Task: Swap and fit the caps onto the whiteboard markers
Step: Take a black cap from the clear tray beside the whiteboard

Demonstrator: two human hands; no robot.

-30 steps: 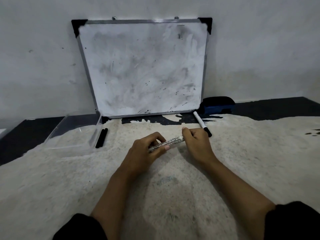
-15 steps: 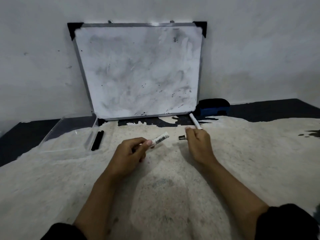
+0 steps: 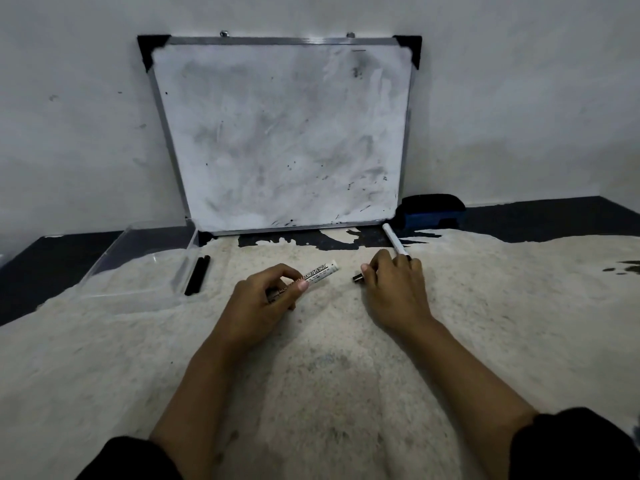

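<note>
Pale mat (image 3: pixel 346 393) on a dark floor, smeared whiteboard (image 3: pixel 280 133) propped against the wall. One marker (image 3: pixel 317 274) is held uncapped in the left hand (image 3: pixel 263 299), label up, open end towards the right. A small black cap (image 3: pixel 358 278) is pinched in the right hand (image 3: pixel 394 292). A second marker (image 3: pixel 394 241) lies on the mat just behind that hand. No swap is judged done yet; both fittings remain. Two black markers (image 3: pixel 197 279) lie beside a clear tray (image 3: pixel 145 258).

Smudged aluminium-framed whiteboard (image 3: pixel 282 133) at 12 o'clock against wall, dark blue felt eraser (image 3: pixel 429 211) at its 4 o'clock corner, clear plastic tray (image 3: pixel 145 261) at 9 o'clock, two black cylindrical markers (image 3: pixel 198 279) beside tray's right wall, white-barrelled marker (image 3: pixel 394 240) before eraser.
</note>
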